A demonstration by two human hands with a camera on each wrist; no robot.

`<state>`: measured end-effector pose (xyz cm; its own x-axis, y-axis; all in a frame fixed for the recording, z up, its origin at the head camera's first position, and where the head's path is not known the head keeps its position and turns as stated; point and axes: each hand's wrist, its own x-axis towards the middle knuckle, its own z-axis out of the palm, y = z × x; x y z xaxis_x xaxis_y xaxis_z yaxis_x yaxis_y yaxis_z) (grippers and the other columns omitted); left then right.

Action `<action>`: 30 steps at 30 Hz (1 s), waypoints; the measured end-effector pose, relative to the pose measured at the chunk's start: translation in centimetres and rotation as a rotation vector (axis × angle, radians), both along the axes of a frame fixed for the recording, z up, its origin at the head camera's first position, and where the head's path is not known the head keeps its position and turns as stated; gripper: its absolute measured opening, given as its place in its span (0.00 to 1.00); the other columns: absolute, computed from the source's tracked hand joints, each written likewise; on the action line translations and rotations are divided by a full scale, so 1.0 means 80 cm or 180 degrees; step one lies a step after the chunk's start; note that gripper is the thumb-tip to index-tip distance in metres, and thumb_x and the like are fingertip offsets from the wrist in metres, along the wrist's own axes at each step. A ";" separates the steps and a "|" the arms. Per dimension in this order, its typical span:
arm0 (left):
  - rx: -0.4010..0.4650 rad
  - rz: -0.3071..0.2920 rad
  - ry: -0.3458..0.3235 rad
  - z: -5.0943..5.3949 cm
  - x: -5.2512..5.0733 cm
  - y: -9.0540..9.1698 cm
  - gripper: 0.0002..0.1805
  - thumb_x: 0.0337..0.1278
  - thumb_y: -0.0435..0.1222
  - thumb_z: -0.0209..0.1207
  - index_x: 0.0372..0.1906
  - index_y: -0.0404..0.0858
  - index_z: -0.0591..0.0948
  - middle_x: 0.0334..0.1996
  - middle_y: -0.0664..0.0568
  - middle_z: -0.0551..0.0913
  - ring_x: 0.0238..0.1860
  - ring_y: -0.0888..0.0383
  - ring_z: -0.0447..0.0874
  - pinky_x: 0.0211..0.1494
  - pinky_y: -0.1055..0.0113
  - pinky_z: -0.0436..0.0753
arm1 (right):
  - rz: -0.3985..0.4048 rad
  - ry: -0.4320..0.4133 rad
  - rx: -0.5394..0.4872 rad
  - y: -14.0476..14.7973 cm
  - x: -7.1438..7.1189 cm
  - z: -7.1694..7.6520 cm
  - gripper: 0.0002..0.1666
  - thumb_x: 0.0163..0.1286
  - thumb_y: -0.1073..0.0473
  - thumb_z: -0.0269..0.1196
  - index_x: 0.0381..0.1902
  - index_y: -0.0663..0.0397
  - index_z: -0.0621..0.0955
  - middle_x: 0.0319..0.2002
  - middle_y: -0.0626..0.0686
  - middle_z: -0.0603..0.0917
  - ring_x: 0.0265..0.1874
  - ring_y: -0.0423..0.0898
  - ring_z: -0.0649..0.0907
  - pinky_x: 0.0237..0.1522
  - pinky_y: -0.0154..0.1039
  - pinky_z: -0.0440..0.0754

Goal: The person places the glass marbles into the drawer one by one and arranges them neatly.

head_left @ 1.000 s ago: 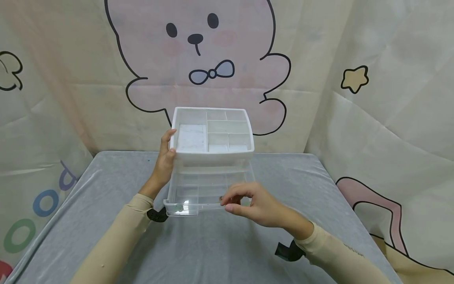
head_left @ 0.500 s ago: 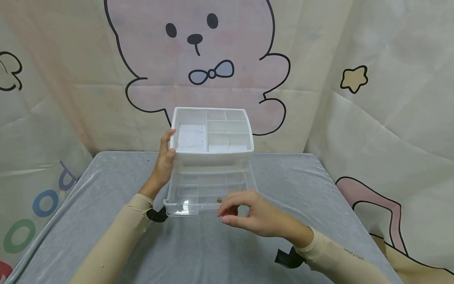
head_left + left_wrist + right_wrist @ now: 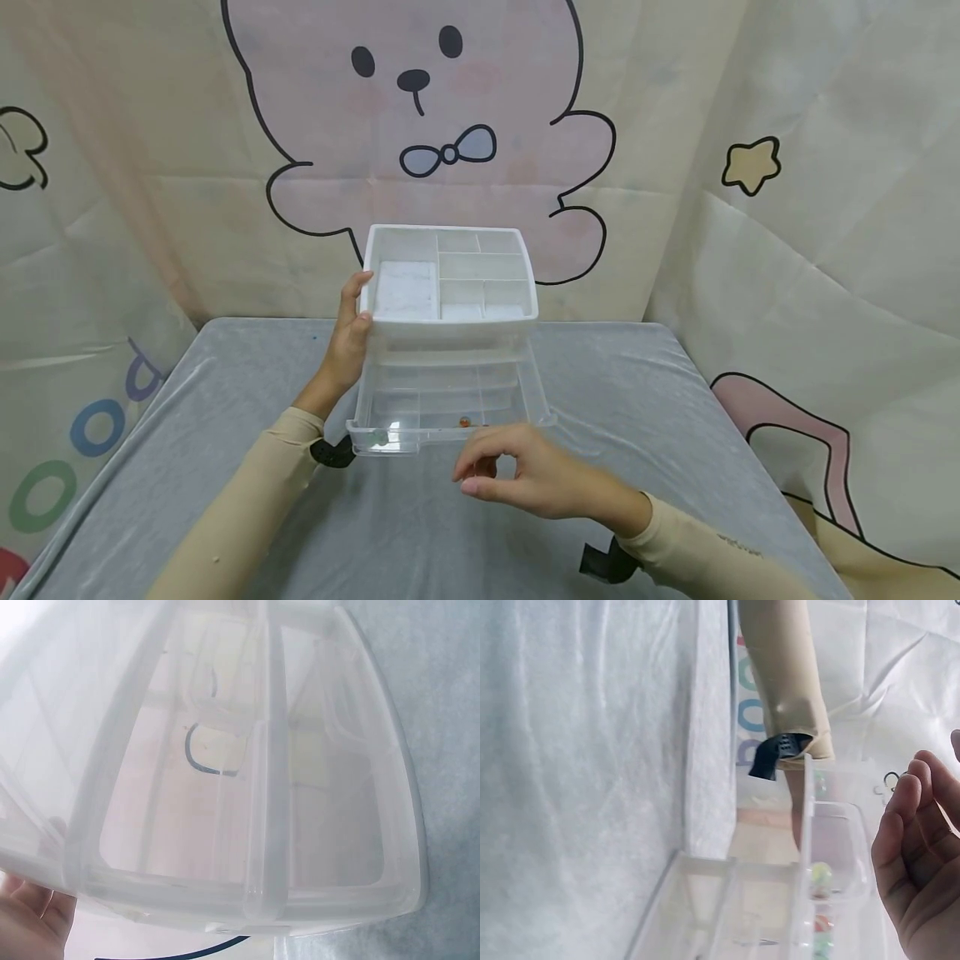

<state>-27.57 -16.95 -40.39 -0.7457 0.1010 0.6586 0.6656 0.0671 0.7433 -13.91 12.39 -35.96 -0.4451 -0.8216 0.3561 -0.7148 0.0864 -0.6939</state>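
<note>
A white plastic drawer organizer (image 3: 450, 325) stands upright on the cloth, its divided tray on top. Its clear lower drawer (image 3: 435, 392) is pulled out toward me. In the head view my left hand (image 3: 347, 346) grips the organizer's upper left side; only a few fingers (image 3: 52, 915) appear in the left wrist view. A small orange marble (image 3: 465, 422) lies near the drawer's front. Through the drawer's front in the right wrist view, a yellow-green marble (image 3: 820, 877) and a green one (image 3: 822, 945) show. My right hand (image 3: 532, 471) hovers before the drawer, fingers loosely curved, holding nothing.
A grey-blue cloth (image 3: 247, 400) covers the table. Behind stands a fabric backdrop (image 3: 187, 150) printed with a bear, with further printed panels at both sides. A black strap (image 3: 609, 562) hangs from my right wrist; another black strap (image 3: 333, 452) is at the left.
My right hand has drawn back from the drawer's front, toward me, uncovering the orange marble. The left hand and the organizer stay in place.
</note>
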 end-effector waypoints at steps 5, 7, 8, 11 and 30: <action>0.0019 -0.0014 -0.0015 0.000 0.000 0.000 0.35 0.75 0.55 0.40 0.75 0.40 0.53 0.72 0.37 0.54 0.64 0.46 0.59 0.61 0.48 0.61 | 0.0009 -0.0156 -0.0003 -0.001 0.001 -0.016 0.07 0.73 0.63 0.62 0.44 0.49 0.85 0.37 0.50 0.87 0.34 0.32 0.79 0.36 0.31 0.82; 0.0026 -0.0025 -0.0017 -0.001 0.000 0.001 0.34 0.76 0.54 0.40 0.75 0.40 0.53 0.72 0.37 0.55 0.63 0.47 0.60 0.60 0.49 0.62 | 0.0021 -0.0221 -0.0015 -0.001 0.002 -0.023 0.07 0.73 0.64 0.62 0.45 0.51 0.85 0.37 0.52 0.87 0.34 0.32 0.79 0.36 0.31 0.82; 0.0023 -0.0025 -0.0022 -0.001 0.000 0.001 0.33 0.76 0.53 0.40 0.75 0.40 0.53 0.72 0.37 0.55 0.62 0.48 0.60 0.59 0.49 0.63 | 0.0022 -0.0265 -0.0016 -0.002 0.002 -0.026 0.08 0.73 0.65 0.62 0.45 0.52 0.85 0.37 0.53 0.87 0.34 0.33 0.79 0.36 0.31 0.82; 0.0021 -0.0019 -0.0031 -0.001 -0.001 0.000 0.33 0.76 0.53 0.39 0.75 0.40 0.53 0.72 0.37 0.55 0.61 0.49 0.60 0.58 0.49 0.63 | 0.0018 -0.0340 -0.0024 -0.002 0.002 -0.033 0.09 0.73 0.65 0.61 0.47 0.54 0.85 0.38 0.55 0.88 0.34 0.33 0.80 0.37 0.32 0.83; -0.0086 0.0082 -0.0047 0.002 0.004 0.002 0.37 0.73 0.60 0.40 0.75 0.43 0.53 0.74 0.38 0.53 0.65 0.41 0.59 0.58 0.43 0.63 | -0.0066 -0.0860 -0.0228 -0.008 -0.002 -0.058 0.10 0.74 0.67 0.59 0.48 0.64 0.84 0.33 0.63 0.86 0.30 0.30 0.78 0.32 0.34 0.83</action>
